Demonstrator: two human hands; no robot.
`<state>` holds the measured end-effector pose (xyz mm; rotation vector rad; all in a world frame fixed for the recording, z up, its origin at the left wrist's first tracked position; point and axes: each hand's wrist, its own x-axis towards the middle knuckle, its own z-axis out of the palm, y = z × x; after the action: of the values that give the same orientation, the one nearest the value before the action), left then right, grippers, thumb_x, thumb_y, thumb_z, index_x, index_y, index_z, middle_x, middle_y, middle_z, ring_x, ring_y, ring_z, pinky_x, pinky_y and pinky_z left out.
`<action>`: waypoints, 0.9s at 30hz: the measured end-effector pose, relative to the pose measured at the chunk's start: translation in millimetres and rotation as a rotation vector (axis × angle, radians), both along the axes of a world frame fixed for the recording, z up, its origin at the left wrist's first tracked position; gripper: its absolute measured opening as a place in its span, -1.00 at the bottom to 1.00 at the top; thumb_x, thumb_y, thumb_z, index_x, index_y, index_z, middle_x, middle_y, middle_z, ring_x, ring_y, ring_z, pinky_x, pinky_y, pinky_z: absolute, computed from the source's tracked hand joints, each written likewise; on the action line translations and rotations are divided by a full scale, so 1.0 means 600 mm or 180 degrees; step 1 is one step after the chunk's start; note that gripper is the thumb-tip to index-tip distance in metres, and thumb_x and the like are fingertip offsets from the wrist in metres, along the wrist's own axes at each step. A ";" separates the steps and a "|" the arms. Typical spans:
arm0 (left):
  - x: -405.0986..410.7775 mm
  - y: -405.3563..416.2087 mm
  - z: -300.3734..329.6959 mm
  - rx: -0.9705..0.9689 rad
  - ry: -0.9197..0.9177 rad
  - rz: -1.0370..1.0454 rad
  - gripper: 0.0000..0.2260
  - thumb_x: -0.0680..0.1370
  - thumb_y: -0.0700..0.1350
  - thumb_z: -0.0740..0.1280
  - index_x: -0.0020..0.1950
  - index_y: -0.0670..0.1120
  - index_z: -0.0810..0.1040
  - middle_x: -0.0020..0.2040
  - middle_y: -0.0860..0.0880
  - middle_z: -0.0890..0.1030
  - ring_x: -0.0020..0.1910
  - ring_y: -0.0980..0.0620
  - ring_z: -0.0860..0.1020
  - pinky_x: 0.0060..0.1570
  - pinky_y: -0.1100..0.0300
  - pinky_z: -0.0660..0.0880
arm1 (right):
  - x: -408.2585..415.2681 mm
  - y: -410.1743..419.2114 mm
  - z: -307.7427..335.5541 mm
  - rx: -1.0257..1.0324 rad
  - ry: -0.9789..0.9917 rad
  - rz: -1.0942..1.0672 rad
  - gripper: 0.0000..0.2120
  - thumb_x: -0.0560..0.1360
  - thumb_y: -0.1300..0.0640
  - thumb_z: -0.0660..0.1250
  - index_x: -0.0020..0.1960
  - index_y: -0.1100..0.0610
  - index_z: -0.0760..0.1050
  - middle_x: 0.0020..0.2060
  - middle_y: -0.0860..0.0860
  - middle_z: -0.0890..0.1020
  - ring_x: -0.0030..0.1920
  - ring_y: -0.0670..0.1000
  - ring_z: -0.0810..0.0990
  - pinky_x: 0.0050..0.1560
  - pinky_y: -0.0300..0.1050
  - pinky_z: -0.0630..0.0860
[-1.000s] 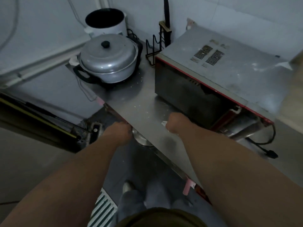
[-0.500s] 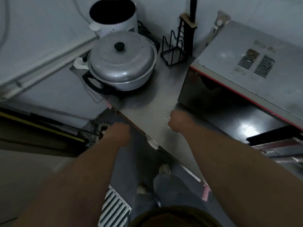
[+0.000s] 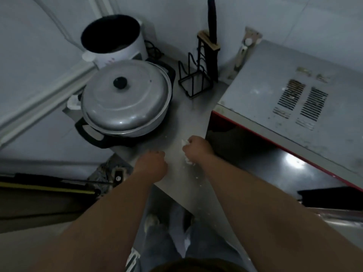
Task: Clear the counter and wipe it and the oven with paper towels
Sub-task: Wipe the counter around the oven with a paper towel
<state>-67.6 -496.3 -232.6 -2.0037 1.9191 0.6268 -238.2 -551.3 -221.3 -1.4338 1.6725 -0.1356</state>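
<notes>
Steel counter (image 3: 186, 118) is wiped with a paper towel (image 3: 184, 142) bunched in the right hand (image 3: 197, 147) beside the oven (image 3: 275, 107), left hand (image 3: 152, 165) curled emptily; crumbs may be pushed off the edge.

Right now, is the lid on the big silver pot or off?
On. The domed lid with its black knob sits level, covering the whole pot.

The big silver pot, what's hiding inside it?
You can't see inside. A domed lid with a black knob covers the pot. The white cooker behind it is open, showing a dark inside.
</notes>
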 end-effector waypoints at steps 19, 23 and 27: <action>0.139 -0.124 -0.152 -0.0107 0.0146 -0.0817 -0.45 0.51 0.13 0.15 0.45 -0.06 0.49 0.37 -0.24 0.50 0.20 -0.29 0.55 0.13 -0.16 0.53 | 0.067 -0.229 -0.101 -0.1094 0.1269 -0.1460 -0.68 0.49 0.19 0.26 0.24 0.15 0.50 0.16 0.18 0.51 0.17 0.22 0.47 0.15 -0.04 0.39; 0.150 -0.123 -0.196 -0.0461 0.0376 -0.0796 -0.43 0.53 0.14 0.16 0.50 -0.05 0.44 0.42 -0.23 0.46 0.22 -0.30 0.53 0.18 -0.15 0.53 | 0.031 -0.321 -0.131 -0.1382 0.1955 -0.1766 -0.68 0.50 0.18 0.25 0.24 0.10 0.52 0.19 0.14 0.53 0.21 0.21 0.44 0.19 0.03 0.37; 0.154 -0.124 -0.223 -0.0666 0.0497 -0.0882 -0.40 0.49 0.12 0.22 0.51 -0.07 0.42 0.43 -0.24 0.47 0.17 -0.33 0.57 0.11 -0.23 0.55 | -0.001 -0.409 -0.156 -0.1536 0.2282 -0.2067 -0.73 0.59 0.11 0.18 0.21 0.13 0.54 0.20 0.15 0.53 0.23 0.21 0.44 0.19 0.02 0.34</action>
<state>25.0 -570.8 -366.2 -1.7975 2.3898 0.5428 -239.0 -797.0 -314.9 -1.2849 2.8197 -0.4501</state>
